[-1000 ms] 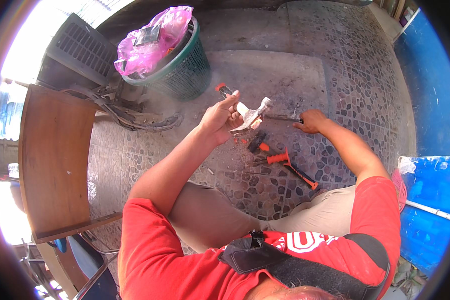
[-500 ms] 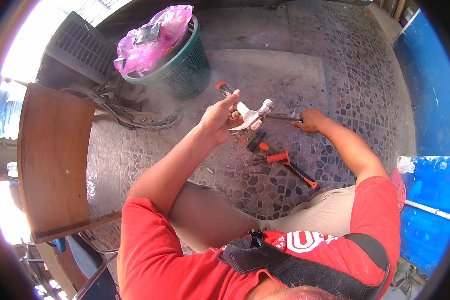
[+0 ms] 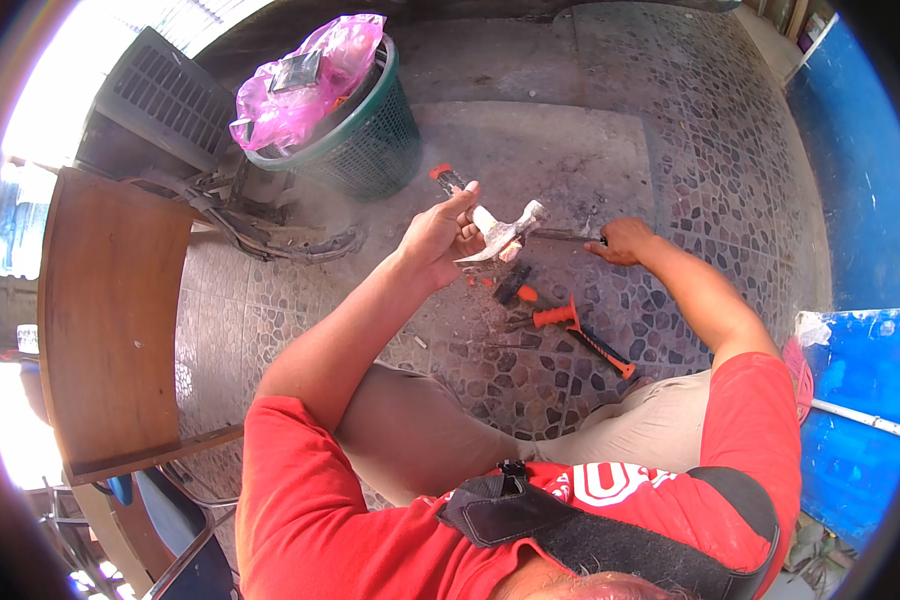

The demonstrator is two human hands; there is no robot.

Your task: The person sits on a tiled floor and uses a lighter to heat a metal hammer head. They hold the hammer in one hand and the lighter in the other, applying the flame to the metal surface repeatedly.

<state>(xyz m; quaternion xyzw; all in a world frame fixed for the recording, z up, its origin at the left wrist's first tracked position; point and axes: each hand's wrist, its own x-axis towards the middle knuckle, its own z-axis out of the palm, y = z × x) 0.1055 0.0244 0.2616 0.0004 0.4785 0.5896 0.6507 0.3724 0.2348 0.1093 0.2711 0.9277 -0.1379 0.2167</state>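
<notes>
Two tools in hand. Left hand (image 3: 438, 240) closed around a claw hammer (image 3: 501, 235), held over the concrete patch (image 3: 570, 135), in from its right edge. Right hand (image 3: 623, 243) grips a thin bar (image 3: 560, 236), far end overlapping the hammer head; contact unconfirmed. Risk: bar skidding into left fingers, if pushed at a slant or hammer twists.

- Floor (image 3: 720, 190) of stone-patterned tiles, with a smooth grey patch (image 3: 530, 130) toward the top centre.
- Brown wooden furniture panel (image 3: 120, 320) at left.
- Blue panel (image 3: 860, 170) along the right edge.
- Strong white light (image 3: 50, 110) glaring at upper left.
</notes>
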